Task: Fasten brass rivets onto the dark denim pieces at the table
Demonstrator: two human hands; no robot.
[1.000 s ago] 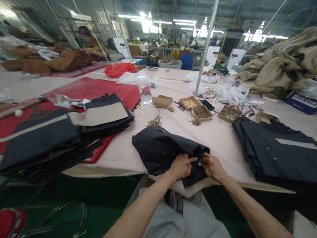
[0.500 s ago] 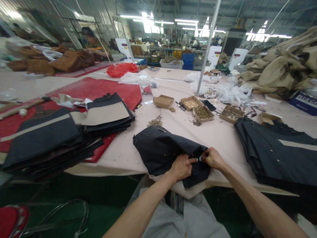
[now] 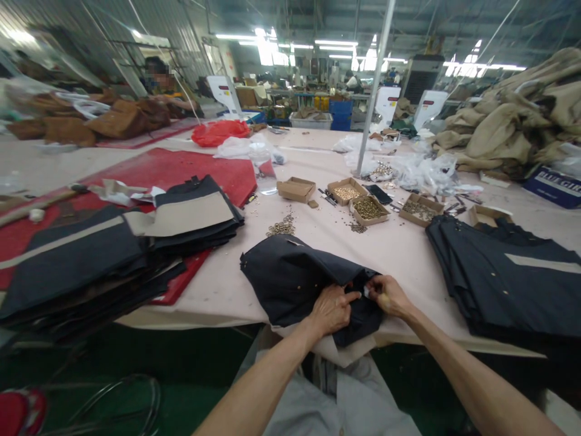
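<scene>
On table [image 3: 408,260], left hand [image 3: 332,309] rests on dark fabric [image 3: 281,272], grip unclear; right hand [image 3: 385,293] pinches fabric edge; best hold layers taut, steady beside pinch.

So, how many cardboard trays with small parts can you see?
3: one tray just left of the dark phone, one nearer than the phone, one to its right. The far-right tray, partly hidden by dark fabric, may hold some.

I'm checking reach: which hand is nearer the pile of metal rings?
Left. The left hand lies on the dark fabric piece, below and right of the metal rings in view; the right hand is farther right, at the piece's edge.
</scene>
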